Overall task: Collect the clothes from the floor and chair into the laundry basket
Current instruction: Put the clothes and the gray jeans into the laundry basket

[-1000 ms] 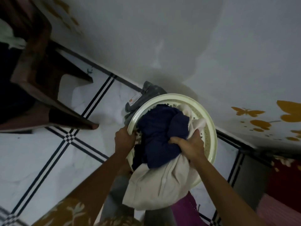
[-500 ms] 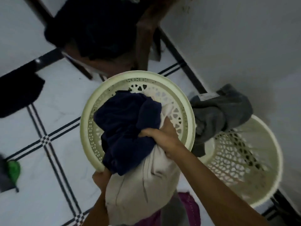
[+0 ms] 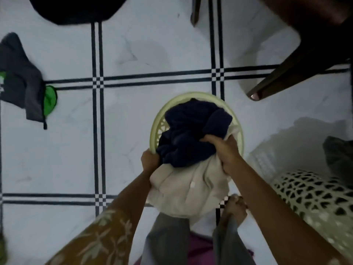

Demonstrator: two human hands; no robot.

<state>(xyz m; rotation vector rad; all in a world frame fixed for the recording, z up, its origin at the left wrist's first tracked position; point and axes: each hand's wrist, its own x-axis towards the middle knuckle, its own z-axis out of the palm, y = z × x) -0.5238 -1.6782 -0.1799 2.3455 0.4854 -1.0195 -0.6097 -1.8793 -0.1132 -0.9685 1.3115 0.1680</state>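
A cream round laundry basket is held up in front of me. A navy garment fills its top and a beige garment hangs over its near rim. My left hand grips the near left rim. My right hand clutches the navy and beige clothes at the right rim. A grey garment with a green lining lies on the floor at the left. Another dark garment lies at the top left.
A brown wooden chair stands at the top right, one leg end near the basket. A second cream lattice basket stands at the right with a grey garment on it. White tiled floor with black double lines.
My view has swung away from the wall to the open floor. The basket came with me in both hands; the second basket now sits at my right.
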